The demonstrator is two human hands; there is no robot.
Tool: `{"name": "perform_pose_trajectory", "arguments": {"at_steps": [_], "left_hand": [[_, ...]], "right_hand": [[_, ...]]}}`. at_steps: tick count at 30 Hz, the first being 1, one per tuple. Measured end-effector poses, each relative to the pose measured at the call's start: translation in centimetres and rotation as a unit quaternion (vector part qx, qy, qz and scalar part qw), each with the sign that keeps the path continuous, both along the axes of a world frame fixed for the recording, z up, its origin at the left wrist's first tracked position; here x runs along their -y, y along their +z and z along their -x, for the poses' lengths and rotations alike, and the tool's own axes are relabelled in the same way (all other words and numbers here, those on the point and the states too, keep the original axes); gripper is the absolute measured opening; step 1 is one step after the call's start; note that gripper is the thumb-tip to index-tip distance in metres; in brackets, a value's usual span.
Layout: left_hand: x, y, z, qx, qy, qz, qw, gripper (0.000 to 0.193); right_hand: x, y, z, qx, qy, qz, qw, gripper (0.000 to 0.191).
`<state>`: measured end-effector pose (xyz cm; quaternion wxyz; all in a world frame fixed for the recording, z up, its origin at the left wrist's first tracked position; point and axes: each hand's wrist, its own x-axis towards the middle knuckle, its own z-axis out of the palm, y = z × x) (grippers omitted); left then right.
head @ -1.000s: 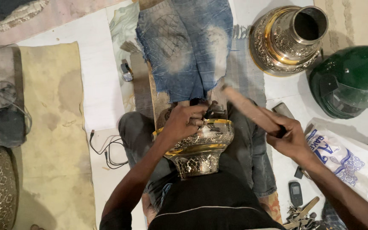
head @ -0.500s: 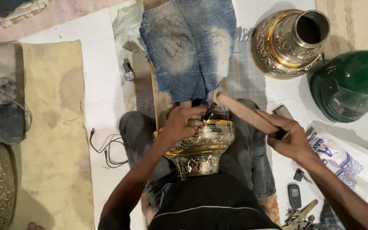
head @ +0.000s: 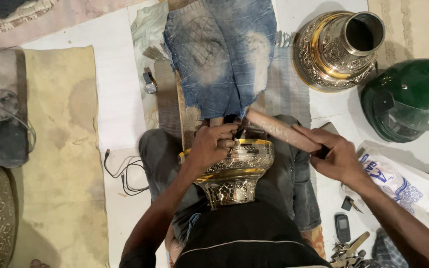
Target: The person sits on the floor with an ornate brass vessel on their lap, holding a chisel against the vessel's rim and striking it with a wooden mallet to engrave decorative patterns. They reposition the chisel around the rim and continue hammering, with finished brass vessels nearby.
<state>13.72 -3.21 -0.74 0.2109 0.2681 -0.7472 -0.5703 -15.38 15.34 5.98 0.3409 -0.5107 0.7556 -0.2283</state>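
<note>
An engraved brass and silver vessel [head: 234,171] lies on its side in my lap, its rim toward the folded denim cloth [head: 222,54]. My left hand [head: 213,144] rests on the vessel's rim and pinches a small dark chisel [head: 237,130] against the metal. My right hand [head: 336,156] grips the handle end of a wooden mallet [head: 281,131], whose head is down close to the chisel top. My bent legs in grey trousers sit either side of the vessel.
A second ornate brass vessel [head: 338,47] stands at the upper right beside a green helmet [head: 410,99]. A printed plastic bag [head: 403,186], a small phone [head: 342,227] and keys [head: 348,248] lie by my right arm. A beige mat [head: 60,149] and a cable [head: 125,171] lie left.
The mallet has swung down, its head now close to the chisel top. My left hand stays on the vessel rim. The view has shifted slightly.
</note>
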Motion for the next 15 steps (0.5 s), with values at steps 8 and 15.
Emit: {"name": "perform_pose_trajectory", "arguments": {"at_steps": [8, 15], "left_hand": [[0.1, 1.1, -0.4, 0.032, 0.004, -0.001, 0.999, 0.056], [1.0, 1.2, -1.0, 0.017, -0.033, -0.013, 0.999, 0.061]], "right_hand": [[1.8, 2.3, -1.6, 0.131, -0.043, 0.073, 0.988, 0.084], [1.3, 2.2, -1.8, 0.251, -0.019, 0.119, 0.960, 0.079]]}}
